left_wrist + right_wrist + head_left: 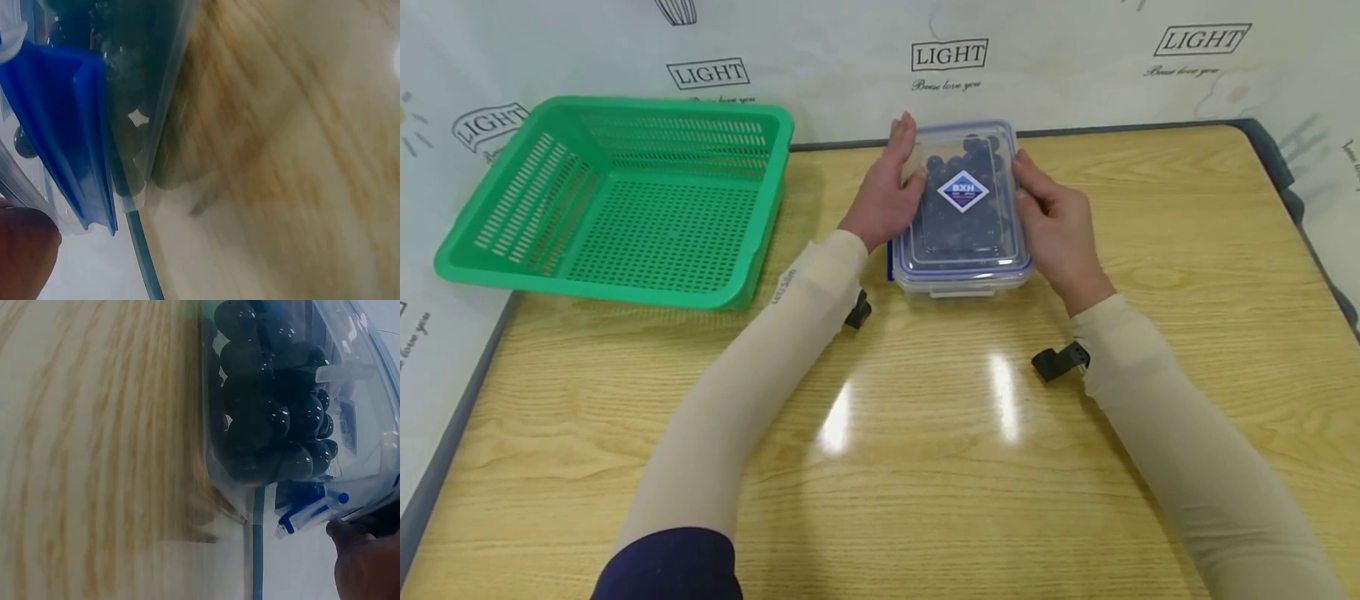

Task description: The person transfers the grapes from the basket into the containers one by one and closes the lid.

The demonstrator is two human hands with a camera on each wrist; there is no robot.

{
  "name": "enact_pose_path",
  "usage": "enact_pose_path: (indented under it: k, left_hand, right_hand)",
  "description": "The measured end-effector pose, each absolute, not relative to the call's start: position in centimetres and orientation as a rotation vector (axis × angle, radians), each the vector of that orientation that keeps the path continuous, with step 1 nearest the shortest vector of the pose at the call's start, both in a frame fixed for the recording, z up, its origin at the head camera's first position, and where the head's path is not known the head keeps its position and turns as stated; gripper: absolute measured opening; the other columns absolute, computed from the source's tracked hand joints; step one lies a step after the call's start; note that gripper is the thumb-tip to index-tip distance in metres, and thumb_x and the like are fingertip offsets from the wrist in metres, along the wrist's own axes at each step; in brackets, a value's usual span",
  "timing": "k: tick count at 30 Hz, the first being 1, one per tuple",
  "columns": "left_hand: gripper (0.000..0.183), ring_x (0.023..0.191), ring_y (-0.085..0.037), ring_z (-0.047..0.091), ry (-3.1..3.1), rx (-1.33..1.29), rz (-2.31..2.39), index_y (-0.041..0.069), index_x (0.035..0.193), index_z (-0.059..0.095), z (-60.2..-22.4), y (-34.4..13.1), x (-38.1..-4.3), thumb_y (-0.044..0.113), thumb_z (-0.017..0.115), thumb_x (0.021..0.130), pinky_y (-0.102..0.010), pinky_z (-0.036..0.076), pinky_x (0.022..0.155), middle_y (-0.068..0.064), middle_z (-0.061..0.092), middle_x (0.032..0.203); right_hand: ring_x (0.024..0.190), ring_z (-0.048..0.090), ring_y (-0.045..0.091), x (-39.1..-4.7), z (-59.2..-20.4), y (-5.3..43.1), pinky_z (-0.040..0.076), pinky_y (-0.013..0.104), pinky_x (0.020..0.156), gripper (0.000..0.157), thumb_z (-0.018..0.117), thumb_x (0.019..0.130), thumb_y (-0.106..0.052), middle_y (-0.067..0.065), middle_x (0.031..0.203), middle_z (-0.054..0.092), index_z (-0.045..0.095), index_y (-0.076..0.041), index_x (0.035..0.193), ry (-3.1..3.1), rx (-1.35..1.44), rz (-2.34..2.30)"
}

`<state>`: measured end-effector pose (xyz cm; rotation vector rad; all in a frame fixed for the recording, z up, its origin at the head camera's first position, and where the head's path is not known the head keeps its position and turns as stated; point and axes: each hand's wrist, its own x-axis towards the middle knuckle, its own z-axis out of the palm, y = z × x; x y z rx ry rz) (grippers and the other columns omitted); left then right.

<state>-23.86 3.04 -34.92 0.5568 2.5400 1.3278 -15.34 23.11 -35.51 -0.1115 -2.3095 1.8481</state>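
A clear plastic food container (pixel 958 265) with a blue-edged lid and a diamond label sits on the table, filled with dark round fruit (pixel 256 419) that look like grapes. Along its left side lies my left hand (pixel 886 198), fingers extended and thumb at the lid's edge. A blue-lined locking flap (pixel 69 125) shows close to a fingertip in the left wrist view. My right hand (pixel 1063 229) grips the right edge, its thumb and index finger at the lid. In the right wrist view, a flap with a blue strip (pixel 312 512) sticks out at the container's end.
A green slotted plastic basket (pixel 748 275) stands on the left of the wooden table (pixel 910 467). A white printed cloth (pixel 842 50) hangs behind the table's far edge. Small black wrist devices (pixel 1060 362) sit at both cuffs.
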Motion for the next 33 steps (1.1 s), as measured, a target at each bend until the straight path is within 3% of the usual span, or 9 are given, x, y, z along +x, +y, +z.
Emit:
enact_pose_path:
  k: [12, 24, 33]
  left_hand:
    - [0.059, 0.137, 0.005, -0.016, 2.620, 0.625, 1.107, 0.009, 0.157, 0.007, -34.91, 3.17, -24.28, 0.018, 0.037, 0.107, -0.010, -0.006, 0.105, 0.003, -0.006, 0.163]
    - [0.056, 0.139, 0.001, -0.018, 2.655, 0.650, 1.005, 0.007, 0.157, 0.005, -34.85, 3.08, -24.05, 0.021, 0.030, 0.108, -0.011, -0.008, 0.105, 0.000, -0.009, 0.163]
    - [0.055, 0.137, 0.002, -0.019, 2.611, 0.438, 1.092, 0.010, 0.156, -0.002, -35.40, 3.39, -23.95, 0.024, 0.021, 0.109, -0.009, -0.008, 0.103, 0.002, -0.018, 0.161]
  right_hand:
    - [0.137, 0.034, 0.006, -15.40, -35.62, 23.13, 0.031, 0.019, 0.105, 0.043, 0.052, 0.103, -0.019, -0.004, 0.153, 0.034, 0.043, -0.009, 0.144, -2.532, -0.170, 1.671]
    - [0.138, 0.031, 0.004, -15.19, -34.95, 22.90, 0.028, 0.018, 0.106, 0.042, 0.048, 0.105, -0.017, -0.006, 0.152, 0.032, 0.040, -0.011, 0.145, -2.597, -0.218, 1.675]
    - [0.137, 0.032, 0.003, -15.33, -35.27, 22.73, 0.029, 0.015, 0.104, 0.039, 0.048, 0.104, -0.016, -0.007, 0.152, 0.034, 0.043, -0.012, 0.143, -2.536, -0.292, 1.745]
